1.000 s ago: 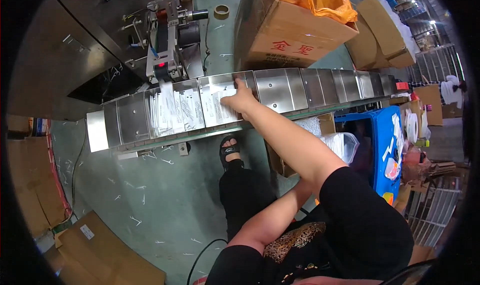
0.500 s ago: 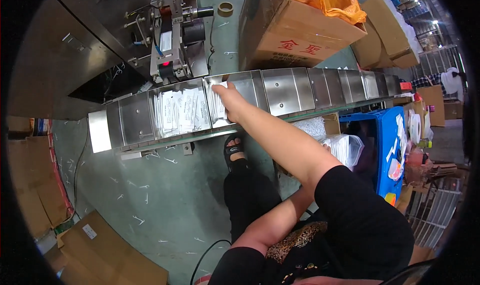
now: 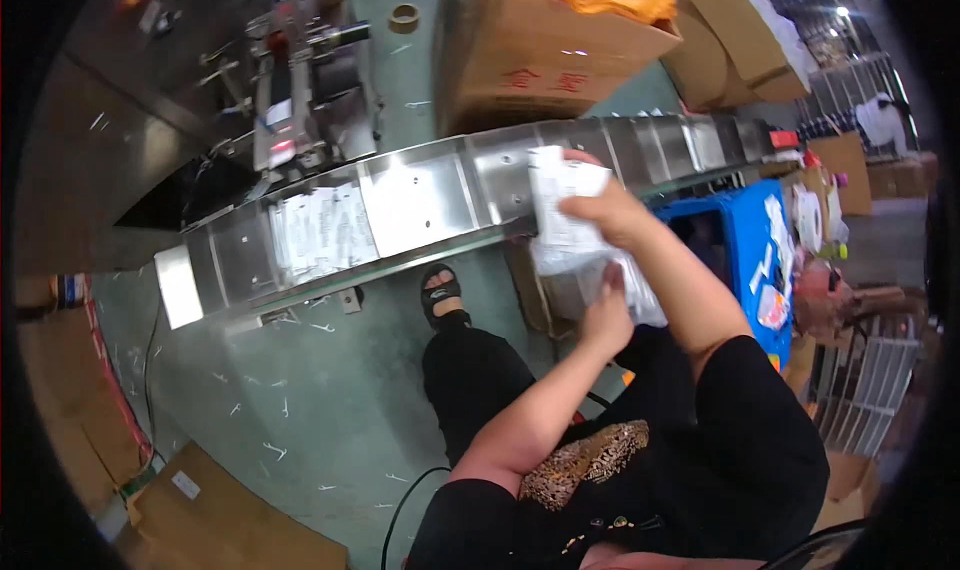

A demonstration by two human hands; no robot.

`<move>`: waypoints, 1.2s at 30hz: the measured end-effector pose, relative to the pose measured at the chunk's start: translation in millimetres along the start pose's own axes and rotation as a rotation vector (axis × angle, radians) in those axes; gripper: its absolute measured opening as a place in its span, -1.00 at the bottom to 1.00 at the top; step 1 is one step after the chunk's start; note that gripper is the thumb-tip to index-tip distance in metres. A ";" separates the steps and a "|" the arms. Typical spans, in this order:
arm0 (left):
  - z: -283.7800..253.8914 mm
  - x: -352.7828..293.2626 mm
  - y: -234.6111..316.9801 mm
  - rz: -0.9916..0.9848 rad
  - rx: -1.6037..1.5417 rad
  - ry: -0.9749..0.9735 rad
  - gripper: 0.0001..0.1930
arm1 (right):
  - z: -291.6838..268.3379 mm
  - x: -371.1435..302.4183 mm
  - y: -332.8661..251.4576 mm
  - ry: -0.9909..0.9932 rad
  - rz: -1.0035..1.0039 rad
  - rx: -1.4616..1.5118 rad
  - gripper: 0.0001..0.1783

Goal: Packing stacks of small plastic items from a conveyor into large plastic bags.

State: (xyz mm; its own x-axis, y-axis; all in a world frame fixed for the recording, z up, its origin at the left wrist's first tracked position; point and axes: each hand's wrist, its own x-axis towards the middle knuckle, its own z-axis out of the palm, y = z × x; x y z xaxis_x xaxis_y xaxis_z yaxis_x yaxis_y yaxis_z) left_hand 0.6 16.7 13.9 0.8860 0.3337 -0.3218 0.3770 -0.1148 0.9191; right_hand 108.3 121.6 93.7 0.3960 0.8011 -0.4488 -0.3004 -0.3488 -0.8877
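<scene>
My right hand (image 3: 608,210) grips a stack of flat white printed packets (image 3: 565,185), thumb on top, just right of the steel conveyor's near edge. Below it, my left hand (image 3: 607,315) is closed on a clear plastic bag (image 3: 645,295); its fingers are partly blurred. The lower end of the stack meets the bag, and I cannot tell whether it is inside. More white packets (image 3: 322,232) lie spread in one compartment of the steel conveyor (image 3: 420,195). The compartment to the right of them is bare and shiny.
Behind the conveyor stand a labelling-type machine (image 3: 290,100) and a large cardboard box (image 3: 550,60) with an orange bag inside. A blue crate (image 3: 755,270) is at the right. Flattened cardboard (image 3: 230,500) lies at lower left, and small white picks (image 3: 275,450) litter the green floor.
My right hand has lifted the packets out of a conveyor compartment and carried them right, to the bag. My left hand, mostly hidden before, now shows at the bag. The view has shifted.
</scene>
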 end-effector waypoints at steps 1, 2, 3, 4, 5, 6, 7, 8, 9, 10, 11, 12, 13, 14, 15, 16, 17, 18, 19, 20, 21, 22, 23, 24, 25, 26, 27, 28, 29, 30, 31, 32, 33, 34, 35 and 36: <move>-3.1 3.2 2.3 0.002 0.048 0.039 -0.28 | -34.6 -24.4 -6.3 0.044 0.014 -0.096 -0.19; -11.1 2.7 11.3 -0.054 0.045 0.003 -0.28 | -68.1 -47.5 -7.3 0.061 0.050 -0.180 -0.19; -19.7 2.3 19.9 -0.107 0.047 -0.035 -0.28 | -96.8 -69.2 -3.4 0.080 0.087 -0.261 -0.18; -21.2 3.6 20.9 -0.079 0.014 -0.034 -0.28 | -114.9 -90.0 3.8 0.129 0.089 -0.246 -0.27; -14.7 5.8 22.0 -0.055 0.021 0.040 -0.29 | -133.7 -104.6 18.9 0.138 0.101 -0.291 -0.26; -10.3 8.1 21.1 -0.037 0.029 0.089 -0.31 | -140.5 -112.7 35.5 0.162 0.146 -0.302 -0.24; -5.6 9.3 16.6 0.011 0.053 0.153 -0.30 | -140.6 -114.8 53.2 0.182 0.190 -0.309 -0.21; -5.4 10.1 20.4 0.013 0.043 0.158 -0.31 | -145.0 -112.6 73.0 0.200 0.217 -0.492 -0.18; -5.4 10.8 24.8 0.015 0.036 0.167 -0.32 | -149.2 -106.4 92.1 0.211 0.245 -0.674 -0.14; -3.7 9.9 26.6 0.020 0.047 0.149 -0.32 | -149.8 -98.4 111.0 0.292 0.180 -0.795 -0.12; -3.4 9.1 27.0 0.024 0.023 0.130 -0.32 | -146.6 -92.2 118.5 0.366 0.113 -0.915 -0.10; -2.5 8.5 27.2 0.027 0.000 0.113 -0.31 | -149.8 -91.8 120.5 0.373 0.113 -0.901 -0.10; -0.3 7.8 25.9 0.028 0.012 0.104 -0.31 | -154.5 -91.7 120.9 0.334 0.156 -0.926 -0.09; 1.1 5.8 21.0 0.066 0.022 0.137 -0.31 | -153.4 -89.5 120.2 0.282 0.198 -0.950 -0.08; 1.1 4.7 18.8 0.103 0.031 0.172 -0.31 | -145.9 -91.0 109.8 0.274 0.196 -0.939 -0.08; -0.2 5.0 16.0 0.094 0.040 0.173 -0.31 | -137.3 -95.4 99.1 0.304 0.168 -1.026 -0.09; -0.6 5.5 16.6 0.083 0.077 0.167 -0.30 | -130.9 -102.0 91.4 0.345 0.144 -1.115 -0.09; -1.1 6.4 16.9 0.074 0.116 0.158 -0.30 | -125.0 -103.9 92.8 0.449 0.001 -1.191 -0.23; 1.6 7.8 12.3 0.075 0.123 0.148 -0.30 | -121.0 -105.5 98.5 0.456 0.007 -1.182 -0.23; 0.9 10.2 10.1 0.161 0.121 0.183 -0.29 | -117.1 -105.2 106.1 0.482 -0.213 -1.226 -0.32; 1.3 12.6 8.2 0.246 0.118 0.218 -0.29 | -114.6 -104.2 112.4 0.506 -0.434 -1.263 -0.40; 2.6 13.2 6.5 0.180 0.109 0.166 -0.29 | -114.3 -102.9 117.7 0.488 -0.424 -1.260 -0.52; 2.0 14.4 9.0 0.177 0.114 0.157 -0.29 | -117.1 -102.8 119.7 0.494 -0.417 -1.253 -0.52; 1.8 15.7 10.4 0.164 0.105 0.138 -0.29 | -120.6 -103.4 121.4 0.412 -0.409 -1.226 -0.54; 1.4 16.9 11.4 0.150 0.096 0.120 -0.28 | -123.9 -103.5 123.2 0.329 -0.402 -1.198 -0.56; 1.2 17.0 12.4 0.144 0.097 0.114 -0.28 | -126.7 -103.6 119.6 0.284 -0.465 -1.221 -0.58; 0.0 17.3 12.8 0.116 0.114 0.103 -0.28 | -130.7 -104.1 115.3 0.283 -0.458 -1.216 -0.58; -1.0 17.7 13.8 0.090 0.131 0.093 -0.27 | -135.8 -104.8 109.8 0.389 -0.484 -1.185 -0.58; -4.1 18.8 17.7 0.090 0.135 0.089 -0.27 | -141.9 -103.8 104.3 0.500 -0.514 -1.151 -0.58; -7.1 19.3 21.1 0.072 0.123 0.081 -0.27 | -154.2 -106.2 103.9 0.599 -0.502 -1.063 -0.59; -8.6 20.0 22.6 0.054 0.110 0.074 -0.27 | -168.5 -114.0 100.6 0.655 -0.372 -1.022 -0.59; -8.1 19.3 22.4 0.061 0.110 0.068 -0.27 | -188.7 -121.2 103.6 0.689 -0.372 -0.907 -0.64; -7.5 18.4 18.5 0.066 0.133 0.063 -0.28 | -197.3 -127.1 83.9 0.704 -0.276 -0.817 -0.67; -7.6 16.5 15.6 0.073 0.155 0.060 -0.28 | -214.9 -127.7 84.0 0.706 -0.262 -0.709 -0.70; -6.7 13.9 13.6 0.082 0.155 0.061 -0.28 | -226.4 -125.7 72.1 0.738 -0.351 -0.689 -0.68; -5.7 9.2 11.7 0.105 0.212 0.025 -0.29 | -239.9 -120.5 61.4 0.750 -0.378 -0.680 -0.69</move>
State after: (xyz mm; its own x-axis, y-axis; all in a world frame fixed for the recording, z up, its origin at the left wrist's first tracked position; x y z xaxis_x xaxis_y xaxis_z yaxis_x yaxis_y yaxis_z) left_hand 11.6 23.8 22.9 0.9174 0.3327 -0.2185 0.3335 -0.3429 0.8782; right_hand 250.4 -113.0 68.6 0.8619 0.4919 0.1234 0.4060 -0.5235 -0.7491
